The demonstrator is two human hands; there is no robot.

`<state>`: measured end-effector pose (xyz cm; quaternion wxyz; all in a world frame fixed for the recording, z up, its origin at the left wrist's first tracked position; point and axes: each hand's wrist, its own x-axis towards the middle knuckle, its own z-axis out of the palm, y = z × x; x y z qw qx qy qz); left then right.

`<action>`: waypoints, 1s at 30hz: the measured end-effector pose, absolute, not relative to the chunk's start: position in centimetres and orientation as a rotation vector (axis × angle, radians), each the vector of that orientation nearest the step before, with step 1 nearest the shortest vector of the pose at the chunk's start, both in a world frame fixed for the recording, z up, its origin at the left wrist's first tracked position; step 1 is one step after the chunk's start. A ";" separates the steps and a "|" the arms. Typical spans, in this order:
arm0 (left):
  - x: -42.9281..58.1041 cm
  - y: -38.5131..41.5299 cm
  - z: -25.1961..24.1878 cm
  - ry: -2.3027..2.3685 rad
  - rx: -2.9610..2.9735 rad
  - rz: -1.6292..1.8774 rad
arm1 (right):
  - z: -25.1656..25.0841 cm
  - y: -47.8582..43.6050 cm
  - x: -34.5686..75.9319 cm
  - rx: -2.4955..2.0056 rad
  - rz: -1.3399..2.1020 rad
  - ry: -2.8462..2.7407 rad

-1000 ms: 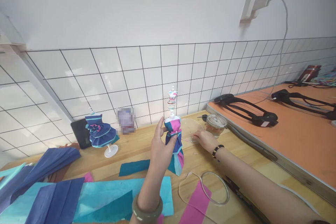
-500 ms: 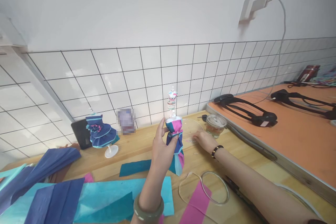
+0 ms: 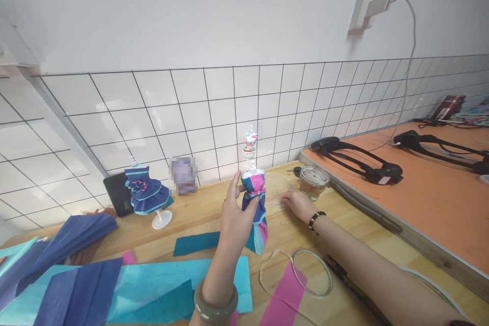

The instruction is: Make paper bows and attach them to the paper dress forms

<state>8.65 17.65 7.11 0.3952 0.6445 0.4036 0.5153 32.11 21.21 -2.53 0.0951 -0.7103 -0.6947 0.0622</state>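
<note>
Unchanged: left hand (image 3: 240, 214) pinching small white mannequin in blue-pink dress (image 3: 257, 183); right hand (image 3: 300, 205) toward far edge of wooden table (image 3: 212, 201), grip unclear. Seemingly paused.

The left hand (image 3: 237, 216) grips a miniature dress form (image 3: 256, 183) wearing navy, teal and pink, while the right hand (image 3: 300, 205) has its fingertips at the near edge of a clear round disc (image 3: 280, 186), left of a glass jar (image 3: 314, 188). Farther left stands a second miniature dress form (image 3: 148, 192) in tiered navy, beyond a light-blue sheet (image 3: 153, 280).
</note>
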 end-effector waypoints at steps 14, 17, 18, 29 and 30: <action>8.7 17.7 7.0 1.010 1.633 1.300 | -2.1 20.6 32.1 -2.107 0.262 -1.905; 8.8 17.7 7.0 1.019 1.632 1.295 | -1.9 20.5 31.8 -2.093 0.278 -1.916; 8.8 17.6 7.1 1.024 1.635 1.295 | -1.9 20.5 31.7 -2.092 0.285 -1.923; 8.7 17.6 7.0 1.011 1.617 1.313 | -1.7 22.2 32.0 -2.170 0.379 -1.986; 8.7 17.6 7.0 1.009 1.614 1.312 | -1.8 22.3 32.1 -2.178 0.381 -1.992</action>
